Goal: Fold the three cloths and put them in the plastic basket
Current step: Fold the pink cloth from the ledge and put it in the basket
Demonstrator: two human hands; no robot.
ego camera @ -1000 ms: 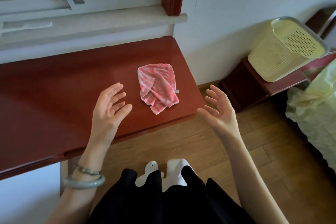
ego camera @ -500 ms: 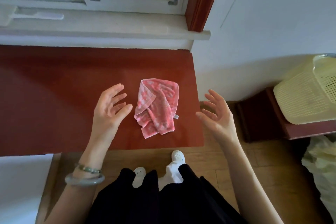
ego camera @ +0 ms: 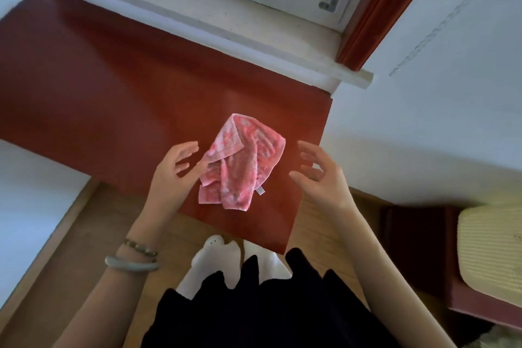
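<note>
A crumpled pink patterned cloth [ego camera: 243, 161] with a small white tag lies near the right front corner of the red-brown table [ego camera: 113, 93]. My left hand [ego camera: 175, 172] is at the cloth's left edge, fingers spread, thumb touching the fabric. My right hand [ego camera: 319, 175] hovers open just right of the cloth, apart from it. The pale yellow plastic basket [ego camera: 491, 251] shows partly at the right edge, on a low dark red stand. Only one cloth is in view.
A window sill [ego camera: 226, 22] and window frame run along the table's far side. A white wall stands to the right. Wooden floor, my white-socked feet [ego camera: 217, 257] and dark skirt are below the table's front edge.
The camera has tilted down and rolled. Both hands have moved in toward the cloth; the left hand now touches its left edge.
</note>
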